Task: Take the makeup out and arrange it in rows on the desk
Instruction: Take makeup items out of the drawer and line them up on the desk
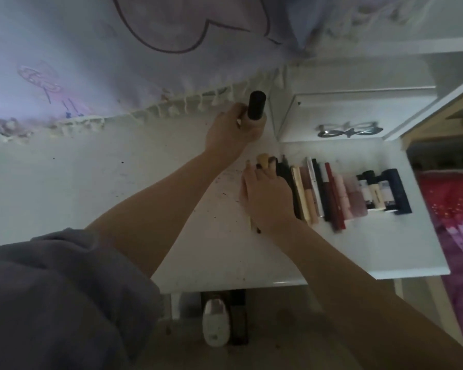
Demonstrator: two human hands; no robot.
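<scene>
Left hand (235, 126) of ours grips black cylinder (256, 105) upright above white desk (118, 188), near fringed lilac cloth (91, 62). Our right hand (266, 198) lies fingers down on left end of makeup row (340, 190), covering slim sticks, tan-tipped one (263, 161) between fingers. Row lies side by side on desk's right part, below white drawer box (345, 113).

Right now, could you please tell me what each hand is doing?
Left hand: grips a black tube.
Right hand: open, fingers resting on the makeup row.
</scene>
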